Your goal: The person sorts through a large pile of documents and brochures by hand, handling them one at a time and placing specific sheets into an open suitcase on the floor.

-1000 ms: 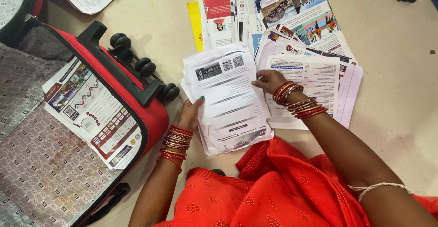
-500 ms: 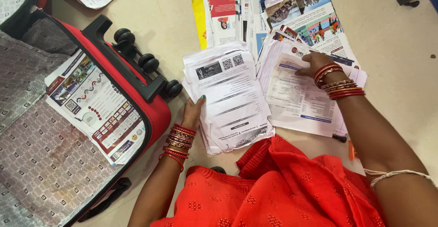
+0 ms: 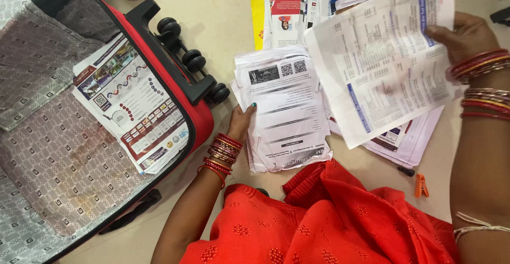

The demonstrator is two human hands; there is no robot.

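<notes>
- An open red suitcase (image 3: 194, 118) lies on the floor (image 3: 223, 25) at the far left, its patterned grey lining showing; a colourful printed leaflet (image 3: 130, 102) rests inside it, against the red edge nearest the paper stack.
- The suitcase's black wheels (image 3: 191, 62) point toward the paper stack, just to its left.
- The left hand (image 3: 241, 123) — bangles on its wrist — grips the left edge of the paper stack (image 3: 284, 110), thumb on top of the white sheets.
- The paper stack lies on the floor in front of the person's red clothing (image 3: 329, 216).
- Beyond the stack, a spread of coloured brochures (image 3: 287, 9) covers the floor.
- The right hand (image 3: 462, 35) pinches a single printed sheet (image 3: 380, 65) by its far corner, holding it lifted and tilted to the right of the stack — above a second pile of papers (image 3: 414, 142).
- Right of the stack, near the red clothing, an orange clip (image 3: 421, 185) lies on the floor.
</notes>
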